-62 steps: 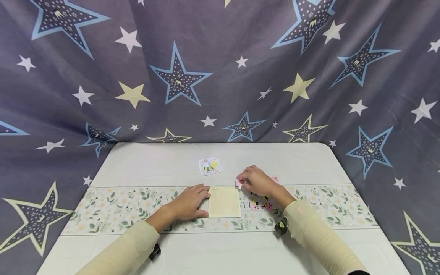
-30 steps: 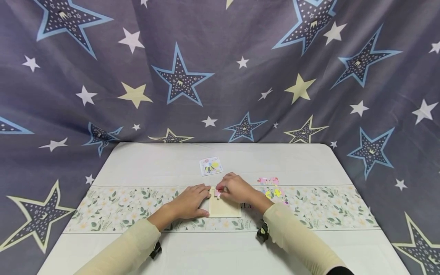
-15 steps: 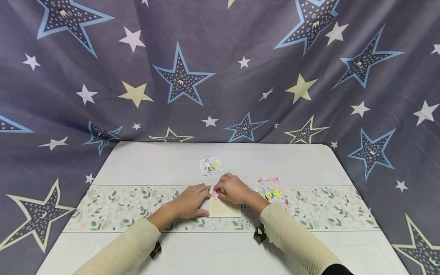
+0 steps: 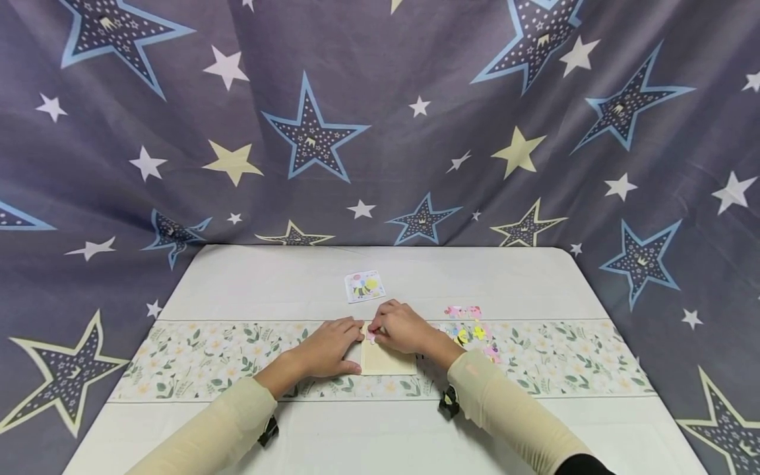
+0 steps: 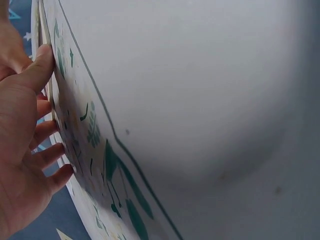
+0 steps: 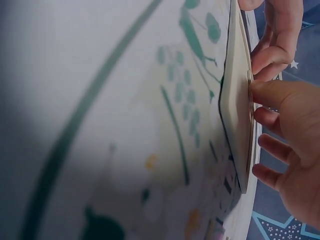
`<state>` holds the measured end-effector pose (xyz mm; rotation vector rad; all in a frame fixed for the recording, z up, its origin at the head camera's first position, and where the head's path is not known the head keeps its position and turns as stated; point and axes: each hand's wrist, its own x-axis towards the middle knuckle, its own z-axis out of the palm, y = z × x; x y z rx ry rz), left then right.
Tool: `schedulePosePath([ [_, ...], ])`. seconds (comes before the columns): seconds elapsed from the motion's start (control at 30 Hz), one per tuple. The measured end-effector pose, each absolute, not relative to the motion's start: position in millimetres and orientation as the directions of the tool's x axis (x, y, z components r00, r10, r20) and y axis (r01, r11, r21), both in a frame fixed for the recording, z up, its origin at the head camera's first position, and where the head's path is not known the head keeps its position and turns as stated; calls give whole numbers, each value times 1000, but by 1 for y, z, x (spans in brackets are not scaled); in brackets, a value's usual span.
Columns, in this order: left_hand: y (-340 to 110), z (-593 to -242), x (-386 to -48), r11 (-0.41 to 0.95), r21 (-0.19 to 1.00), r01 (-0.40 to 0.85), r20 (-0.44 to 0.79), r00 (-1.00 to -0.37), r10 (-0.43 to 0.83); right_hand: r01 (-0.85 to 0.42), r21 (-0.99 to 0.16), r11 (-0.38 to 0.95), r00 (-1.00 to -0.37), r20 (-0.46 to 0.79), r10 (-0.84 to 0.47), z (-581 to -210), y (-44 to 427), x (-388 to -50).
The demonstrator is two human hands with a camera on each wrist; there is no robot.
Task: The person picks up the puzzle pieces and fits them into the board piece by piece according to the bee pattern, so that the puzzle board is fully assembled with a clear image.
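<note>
A pale wooden puzzle tray (image 4: pixel 387 363) lies flat on the floral runner. My left hand (image 4: pixel 328 349) rests along its left side, with thumb and fingers spread and fairly straight at the edge. Over the tray's far left corner, my right hand (image 4: pixel 402 328) pinches a small pink puzzle piece (image 4: pixel 371 336), mostly covered by the fingers. In the right wrist view the right thumb (image 6: pixel 272 92) is at the piece's thin edge, down in the tray (image 6: pixel 235 120). The left wrist view has the left thumb (image 5: pixel 40 70) against the tray's near side.
Several loose puzzle pieces (image 4: pixel 476 335), pink, yellow and black, lie to the right of the tray. A picture card (image 4: pixel 365 287) with a bee sits behind it on the white tablecloth (image 4: pixel 267 284). A star-printed curtain (image 4: pixel 380 132) hangs behind the table.
My right hand has carried the pink piece left from the tray's far right corner to its far left corner, and lowered it there. Lately it barely moves. The left hand has stayed put.
</note>
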<state>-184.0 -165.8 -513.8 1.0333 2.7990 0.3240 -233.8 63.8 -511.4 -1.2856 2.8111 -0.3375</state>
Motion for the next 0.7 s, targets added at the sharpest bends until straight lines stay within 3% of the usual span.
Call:
schedulePosePath([
  [0.4,-166,-516,-184,739,235,631,-60,-750,659,-747,-287,600,-658,192,-728,-500,83,-244],
  [0.7,-166,-517,-185,751,241,615,-73,-760,646,-686,-344,641,-714,149,-684,-491,114,-252],
])
